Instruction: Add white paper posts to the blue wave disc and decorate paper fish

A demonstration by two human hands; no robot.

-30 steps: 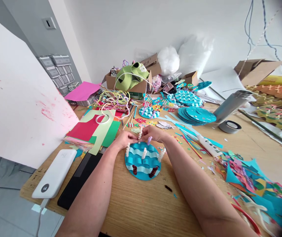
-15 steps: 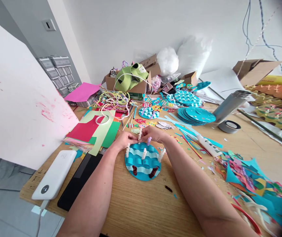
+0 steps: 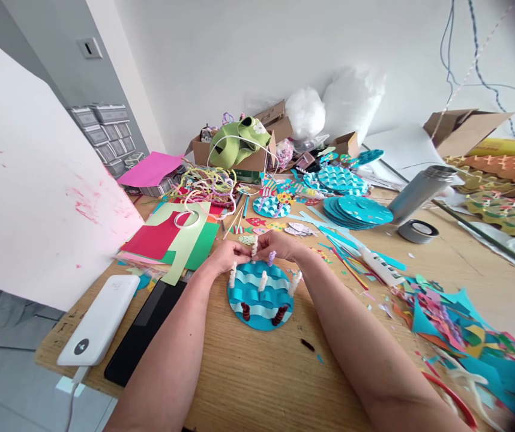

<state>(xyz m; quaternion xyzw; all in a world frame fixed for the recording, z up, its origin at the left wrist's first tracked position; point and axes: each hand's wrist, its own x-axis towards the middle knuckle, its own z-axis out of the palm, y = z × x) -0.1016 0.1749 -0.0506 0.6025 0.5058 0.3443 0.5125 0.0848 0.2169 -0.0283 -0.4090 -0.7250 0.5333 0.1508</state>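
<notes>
A round blue paper disc (image 3: 262,323) with wavy paper strips lies on the table between my forearms. Coiled pipe cleaners stand up from it: white coils (image 3: 263,281), a lilac coil (image 3: 271,258) and two dark brown coils (image 3: 280,315). At the disc's far edge, my left hand (image 3: 225,257) and my right hand (image 3: 278,246) meet at the base of a white pipe cleaner coil (image 3: 254,245), fingers pinched in around it from both sides. The exact contact of the fingertips is partly hidden.
Paper fish (image 3: 275,226) and a finished-looking wavy disc (image 3: 272,207) lie beyond my hands. To the right are a glue bottle (image 3: 381,267), stacked blue discs (image 3: 359,211), a steel flask (image 3: 424,192) and paper scraps (image 3: 478,342). A power bank (image 3: 99,318) and black tablet (image 3: 147,330) lie left.
The view has shifted very slightly. Both hands stay at the same white coil on the disc's far edge, with no clear movement.
</notes>
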